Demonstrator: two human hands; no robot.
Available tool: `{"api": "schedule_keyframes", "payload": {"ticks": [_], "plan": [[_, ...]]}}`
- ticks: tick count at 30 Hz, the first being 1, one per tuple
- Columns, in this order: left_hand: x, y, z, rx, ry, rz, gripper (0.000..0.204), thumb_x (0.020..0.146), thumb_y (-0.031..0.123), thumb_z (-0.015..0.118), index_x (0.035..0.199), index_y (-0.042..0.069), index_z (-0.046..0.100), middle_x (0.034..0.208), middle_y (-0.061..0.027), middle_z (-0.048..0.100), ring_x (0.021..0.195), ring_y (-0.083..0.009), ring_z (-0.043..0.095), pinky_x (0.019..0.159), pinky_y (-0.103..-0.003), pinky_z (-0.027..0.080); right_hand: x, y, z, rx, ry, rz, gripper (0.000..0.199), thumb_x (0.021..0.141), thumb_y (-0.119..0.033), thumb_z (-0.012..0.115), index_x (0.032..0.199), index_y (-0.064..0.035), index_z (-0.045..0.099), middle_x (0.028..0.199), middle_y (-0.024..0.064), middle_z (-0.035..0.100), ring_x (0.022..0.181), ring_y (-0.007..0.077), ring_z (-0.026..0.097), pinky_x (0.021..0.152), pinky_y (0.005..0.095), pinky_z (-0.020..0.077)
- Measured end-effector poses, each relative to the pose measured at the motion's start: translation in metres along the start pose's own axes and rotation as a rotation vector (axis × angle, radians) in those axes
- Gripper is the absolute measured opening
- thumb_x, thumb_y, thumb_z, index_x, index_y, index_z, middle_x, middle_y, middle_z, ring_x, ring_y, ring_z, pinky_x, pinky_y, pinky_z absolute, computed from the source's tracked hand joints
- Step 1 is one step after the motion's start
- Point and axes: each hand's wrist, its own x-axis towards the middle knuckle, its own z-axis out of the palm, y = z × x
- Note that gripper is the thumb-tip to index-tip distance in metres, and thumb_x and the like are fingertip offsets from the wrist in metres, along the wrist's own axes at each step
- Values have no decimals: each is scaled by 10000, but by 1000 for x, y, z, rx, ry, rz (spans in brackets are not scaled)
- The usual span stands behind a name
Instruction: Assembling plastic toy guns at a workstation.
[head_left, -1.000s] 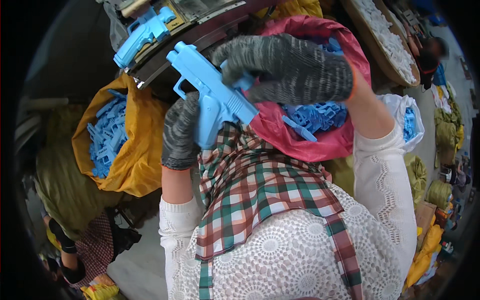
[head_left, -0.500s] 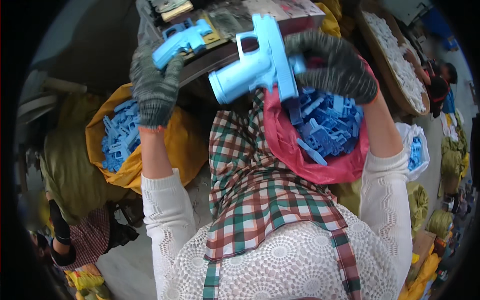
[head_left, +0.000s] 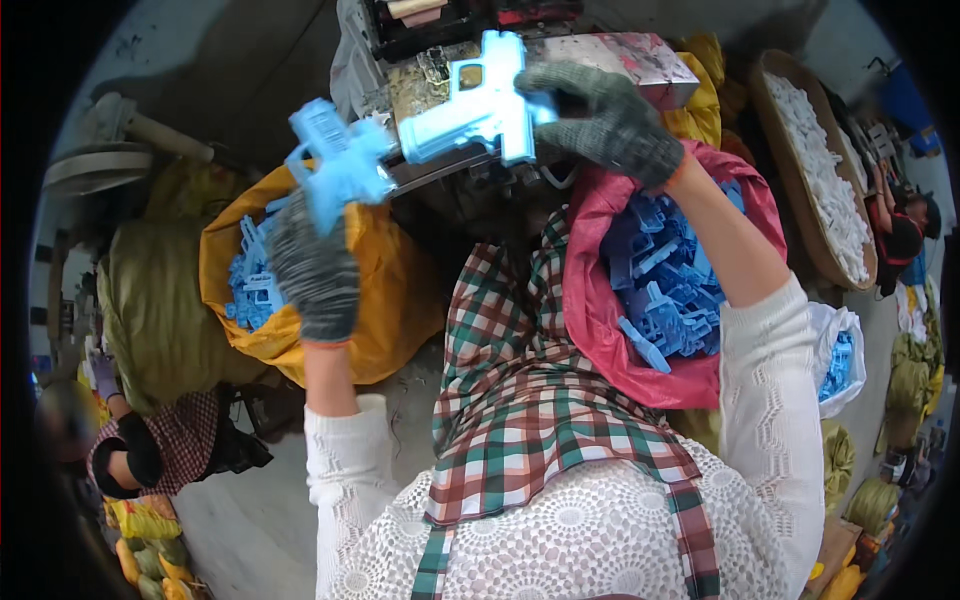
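Note:
Both my hands wear dark grey knitted gloves. My left hand (head_left: 315, 268) is closed round the lower end of a light blue plastic toy pistol (head_left: 342, 160), held up over the yellow sack; motion blurs it a little. Farther right, my right hand (head_left: 608, 122) grips a second light blue toy pistol (head_left: 512, 105) from its right side, with its grip end pointing left towards the first one. This second toy hangs in front of the workbench (head_left: 415, 85). Some of my right fingers are hidden behind it.
A yellow sack (head_left: 385, 300) on the left and a pink sack (head_left: 590, 310) on the right hold blue plastic parts. A long basket (head_left: 765, 85) of white pieces stands at the far right, beside a small white bag (head_left: 855, 375). Other people sit at both sides.
My left hand has come down and towards me with its toy pistol, which has turned more upright. My right hand has shifted left with its toy. The view has tilted slightly.

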Motion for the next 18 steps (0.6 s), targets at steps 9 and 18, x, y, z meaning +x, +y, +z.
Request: {"api": "schedule_keyframes", "payload": {"ticks": [9,18], "plan": [[-28,-78,-16,271,-336,-179,752,745,344,699,1354,57,363,1313,-230,413,1228,-381,380,1040,-455,290,55,51,29,-347,-223,-92,382,829,-233,592,1199,-142,564,1194,108,569,1078,269,557,924,378,439],[-44,-39,-1,-192,-522,-22,651,819,283,635,1362,45,365,1262,-220,492,1160,-386,452,999,-444,331,-68,56,-68,-598,-1230,107,238,744,-147,593,962,-91,668,890,124,666,790,272,629,709,382,504]]}}
